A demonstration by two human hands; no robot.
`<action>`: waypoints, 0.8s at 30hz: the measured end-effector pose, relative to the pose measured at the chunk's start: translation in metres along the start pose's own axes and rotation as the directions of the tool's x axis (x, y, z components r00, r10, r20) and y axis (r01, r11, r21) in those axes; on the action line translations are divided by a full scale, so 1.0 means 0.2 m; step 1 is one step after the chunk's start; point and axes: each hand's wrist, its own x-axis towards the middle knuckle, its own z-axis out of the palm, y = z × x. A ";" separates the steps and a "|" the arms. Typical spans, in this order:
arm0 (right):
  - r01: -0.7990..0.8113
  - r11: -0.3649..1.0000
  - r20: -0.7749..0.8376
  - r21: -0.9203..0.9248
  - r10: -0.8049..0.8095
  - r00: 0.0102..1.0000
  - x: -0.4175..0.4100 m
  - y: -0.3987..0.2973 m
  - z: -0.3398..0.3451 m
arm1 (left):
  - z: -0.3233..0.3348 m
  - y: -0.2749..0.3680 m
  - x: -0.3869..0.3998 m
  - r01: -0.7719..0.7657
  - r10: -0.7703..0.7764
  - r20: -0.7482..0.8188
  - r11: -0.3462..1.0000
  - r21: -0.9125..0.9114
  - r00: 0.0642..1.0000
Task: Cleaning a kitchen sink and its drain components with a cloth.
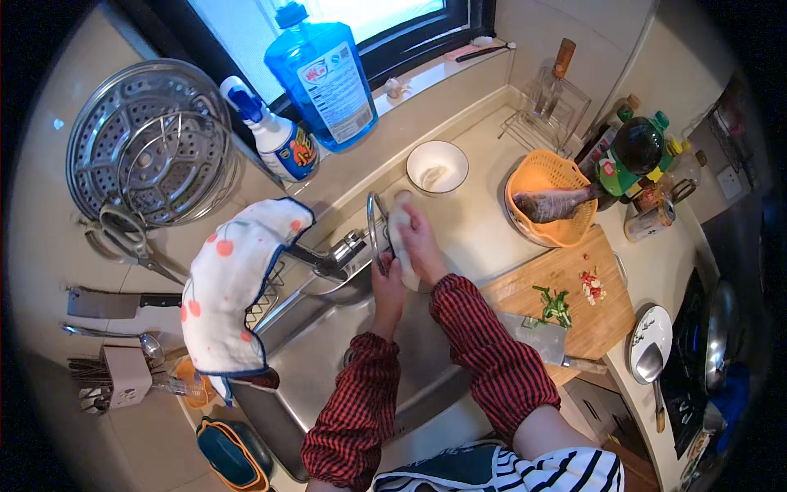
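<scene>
My right hand (420, 240) grips a damp-looking whitish cloth (401, 237), which hangs beside a thin curved metal spout (371, 224) behind the sink. At the spout's lower end are the closed fingers of my left hand (388, 283); the cloth is against its right side. Both hands are over the back edge of the steel sink (326, 332). The main faucet (341, 252) stands just left of them. A white bowl (437, 167) with something pale inside sits on the counter behind my right hand.
At right are an orange basket (529, 169) holding a fish (547, 205), a wooden cutting board (510, 289) with chopped greens and a cleaver (541, 337), and bottles. A cherry-patterned cloth (227, 289) hangs at left. Detergent (332, 80) stands by the window.
</scene>
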 end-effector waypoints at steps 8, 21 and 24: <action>0.374 0.579 0.444 -0.724 -0.023 0.896 0.21 -0.11 0.04 | -0.01 0.01 0.08 0.159 -0.153 -0.109 0.986 0.049 0.982; 0.565 0.698 0.495 -0.440 -0.336 0.801 0.13 -0.63 0.13 | 0.23 0.32 -0.13 0.004 -0.031 -0.155 0.985 -0.171 0.987; 0.655 0.663 0.608 -0.361 -0.365 0.705 0.05 -0.78 0.15 | 0.21 0.30 -0.17 0.010 -0.049 -0.075 0.891 -0.454 0.996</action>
